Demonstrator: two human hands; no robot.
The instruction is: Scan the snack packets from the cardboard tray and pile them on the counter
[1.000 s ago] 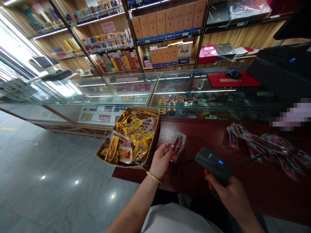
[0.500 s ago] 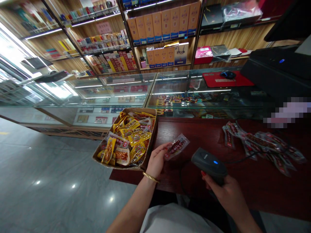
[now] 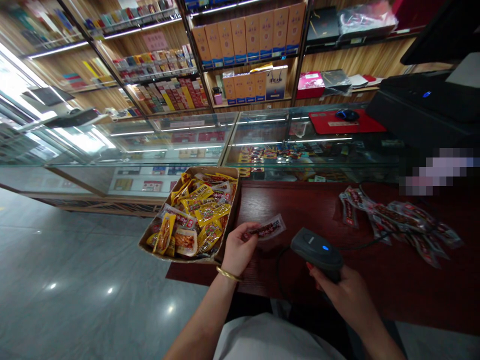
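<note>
At the bottom of the frame, right of centre, the right hand (image 3: 347,292) is wrapped around the grip of a dark scanner (image 3: 317,254), a blue light glowing on its top and its front end turned toward the upper left. Well apart from it, near the centre, the left hand (image 3: 238,250), with a gold bracelet (image 3: 228,274) at the wrist, pinches one end of a clear-edged snack packet (image 3: 273,227), held out just beyond the scanner's front. Left of that hand sits an open cardboard box (image 3: 180,258) full of yellow and clear packets; at right, a loose pile of dark packets (image 3: 399,220) lies on the reddish-brown table (image 3: 296,202). Behind stretches a glass counter (image 3: 204,160), with a mouse (image 3: 347,115) on a red mat (image 3: 322,124) at upper right. Farthest, orange boxes (image 3: 251,40) line a shelf at top centre.
</note>
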